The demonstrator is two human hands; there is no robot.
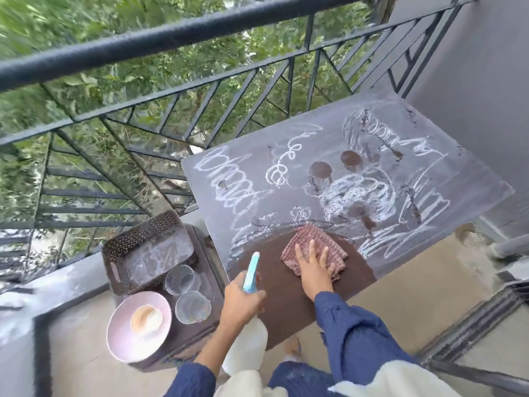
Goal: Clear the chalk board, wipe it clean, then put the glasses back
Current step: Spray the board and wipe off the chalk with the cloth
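Observation:
The chalk board (286,156) lies flat as a table top, covered in white scribbles, with a dark wiped patch along its near edge. My right hand (313,266) presses flat on a checked red cloth (312,242) at the border of that patch. My left hand (243,299) grips a spray bottle (252,272) with a blue nozzle and white body, held just over the board's near left corner. Two clear glasses (182,279) (193,307) stand on a low brown stool (211,285) to the left of the board.
On the stool also sit a brown perforated basket (114,250) and a pink bowl (120,336) with a small cup inside. A black metal railing (171,38) runs behind, a grey wall (486,81) stands to the right, and a floor drain (471,237) lies beyond the board.

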